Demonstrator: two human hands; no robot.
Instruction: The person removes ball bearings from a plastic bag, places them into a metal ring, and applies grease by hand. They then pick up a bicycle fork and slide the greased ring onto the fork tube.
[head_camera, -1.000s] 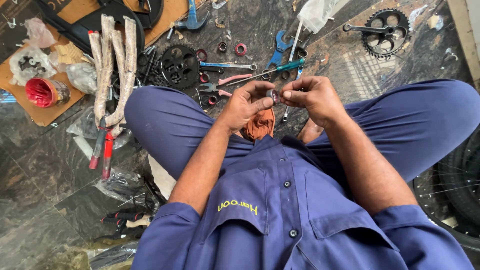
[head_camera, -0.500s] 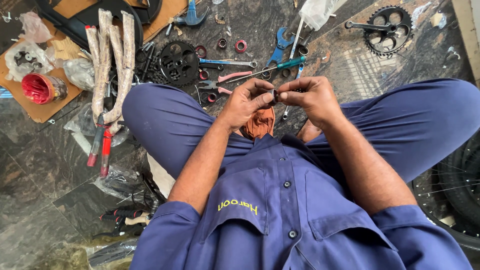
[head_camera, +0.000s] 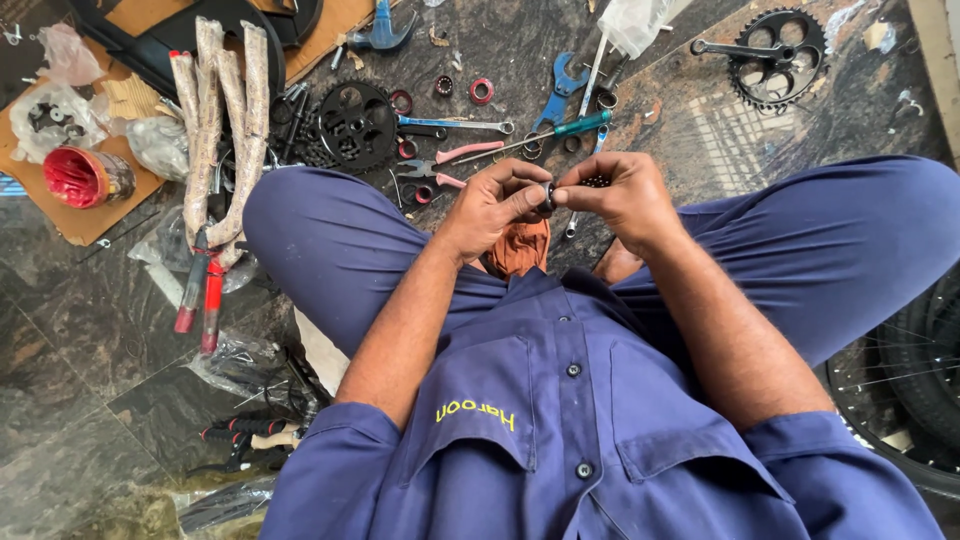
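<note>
A person in blue work clothes sits on the dark floor (head_camera: 90, 330). A chainring with crank (head_camera: 775, 45) and a black gear (head_camera: 355, 120) lie beyond the knees. The left hand (head_camera: 495, 205) and right hand (head_camera: 620, 195) both pinch a small dark ring (head_camera: 549, 196), perhaps a bearing, above the lap.

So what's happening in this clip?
A person in a blue work shirt sits cross-legged on a dark floor. The left hand and right hand meet in front, pinching a small dark ring between the fingertips. An orange rag lies in the lap below. Bicycle parts and tools are spread ahead: a black sprocket, a crank with chainring, blue spanners, a green-handled screwdriver.
</note>
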